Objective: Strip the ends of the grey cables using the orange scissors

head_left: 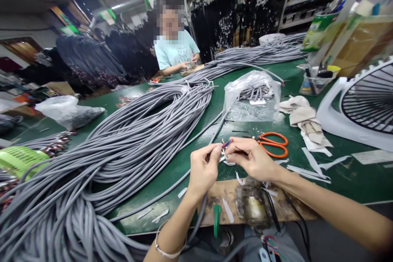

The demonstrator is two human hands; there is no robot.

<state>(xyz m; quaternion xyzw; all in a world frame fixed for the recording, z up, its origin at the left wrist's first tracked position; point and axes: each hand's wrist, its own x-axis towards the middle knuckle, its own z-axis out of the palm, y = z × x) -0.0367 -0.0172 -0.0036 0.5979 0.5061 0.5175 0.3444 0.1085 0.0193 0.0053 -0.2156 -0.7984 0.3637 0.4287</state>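
Observation:
My left hand (205, 168) is closed in a pinch on the stripped end of a grey cable. Red and blue wires (227, 144) stick out of this end between my two hands. My right hand (252, 158) is closed too, its thumb and forefinger together beside the coloured wires. A thin brownish wire (238, 148) shows at its fingers, and a white strip hangs below. Past my right hand lie scissors with orange handles (274, 144), their blades partly hidden. Below the hands, a worn block wrapped in clear plastic (254, 206) sits on a wooden board (211, 200).
A big coil of grey cable (135, 139) covers the left of the green table (172, 208). Beyond my hands are a plastic bag of short grey pieces (253, 98), crumpled cloth (307, 118) and a white fan (334, 110). Across the table a person (176, 51) handles something small.

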